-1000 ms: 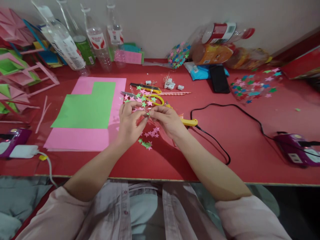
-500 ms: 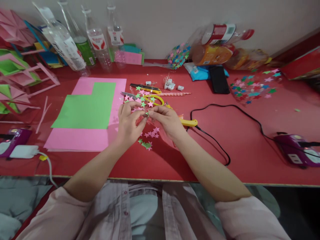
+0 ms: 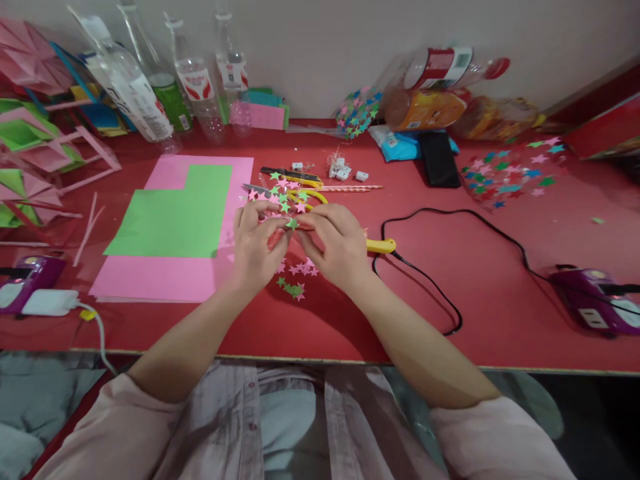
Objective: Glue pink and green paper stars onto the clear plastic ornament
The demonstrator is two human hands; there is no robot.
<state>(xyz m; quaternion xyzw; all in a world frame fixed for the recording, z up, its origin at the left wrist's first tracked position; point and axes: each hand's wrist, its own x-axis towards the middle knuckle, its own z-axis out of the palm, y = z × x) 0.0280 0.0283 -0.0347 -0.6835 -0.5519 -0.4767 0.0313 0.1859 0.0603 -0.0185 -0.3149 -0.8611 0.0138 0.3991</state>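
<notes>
My left hand (image 3: 256, 250) curls its fingers round a see-through piece dotted with pink and green paper stars (image 3: 283, 200); the clear part is hard to make out. One green paper star (image 3: 293, 224) sits at the fingertips, between the two hands. My right hand (image 3: 340, 248) bends round the piece's right side, its index finger close to that star and its thumb lower down. Below the hands, loose pink stars (image 3: 303, 268) and green stars (image 3: 291, 289) lie on the red table (image 3: 310, 333). Behind are yellow-handled scissors (image 3: 320, 198), partly covered, and a cutter (image 3: 295, 177).
Green paper (image 3: 170, 220) lies over pink sheets (image 3: 120, 283) at left. A yellow-handled corded tool (image 3: 381, 246) is beside my right hand, its black cable (image 3: 450, 212) looping rightward. Bottles (image 3: 197, 87), a phone (image 3: 439, 160) and a star-covered clear piece (image 3: 505, 173) stand or lie farther back.
My right thumb and index finger have moved apart from their pinch at the green star. The star now shows more fully, slightly farther left and higher.
</notes>
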